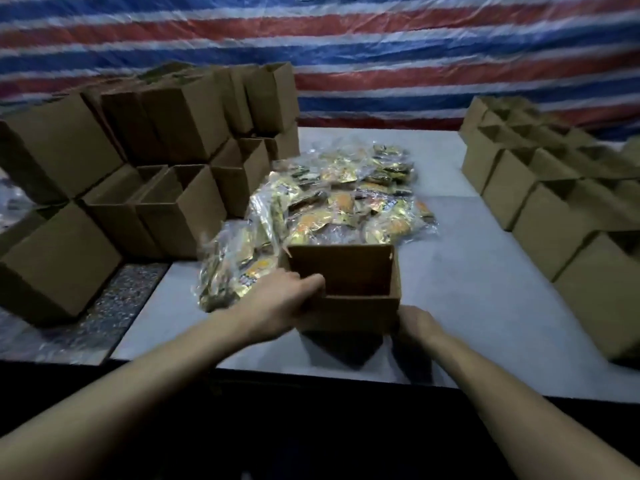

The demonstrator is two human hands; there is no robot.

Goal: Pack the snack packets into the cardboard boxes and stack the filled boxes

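Cardboard box [343,268], one, brown, square, open-topped, right up against the near side of the crinkly shiny packets [346,199], too heaped to count. Your left hand [277,299] grips its left rim; your right hand [415,323] is on the near-right corner, can't tell its grip.

Dim, motion-blurred, glare on packets [343,199]

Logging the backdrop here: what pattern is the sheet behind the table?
The sheet has red, white and blue horizontal stripes; the head view shows it.

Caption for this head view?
Left hand grips an open cardboard box, right hand at its corner, snack packets heaped behind.
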